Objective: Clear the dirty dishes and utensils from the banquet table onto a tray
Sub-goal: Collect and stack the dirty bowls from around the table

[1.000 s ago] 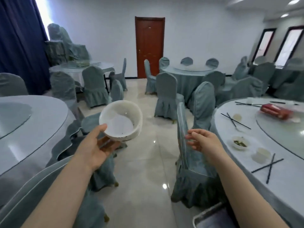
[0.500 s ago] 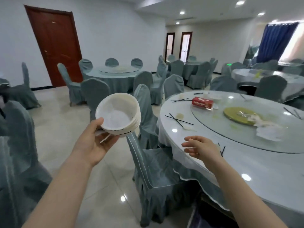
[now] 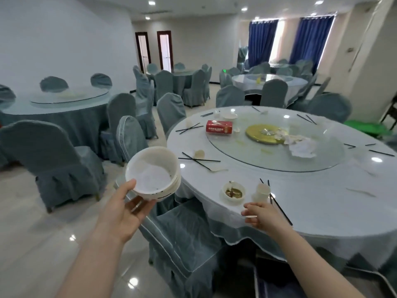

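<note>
Head view: the stack of white bowls point(image 3: 153, 174) sits in the left hand point(image 3: 124, 214), thumb on the near rim and fingers cupped beneath, held in the air above a covered chair point(image 3: 182, 239) just left of the banquet table point(image 3: 322, 203). The top bowl is tilted toward the camera and shows a pale film with a few dark specks inside. On the table's near edge stands a small white bowl point(image 3: 233, 192) with brown and greenish leftovers in it, and just to its right a white cup point(image 3: 262, 191) lies tilted; what it holds cannot be made out. Black chopsticks point(image 3: 279, 208) run beside the cup toward the table edge, and another crossed pair point(image 3: 198, 160) lies farther left. The right hand point(image 3: 261, 215) reaches over the near rim of the table, palm turned down, fingers loosely bent and gripping nothing, its fingertips just short of the small bowl. Farther in, on the glass turntable point(image 3: 275, 155), lie a red tissue box point(image 3: 219, 126), a yellow plate point(image 3: 265, 134) and crumpled white napkins point(image 3: 301, 146). Both forearms stretch forward from the bottom of the frame. Other covered tables and chairs fill the room behind.
</note>
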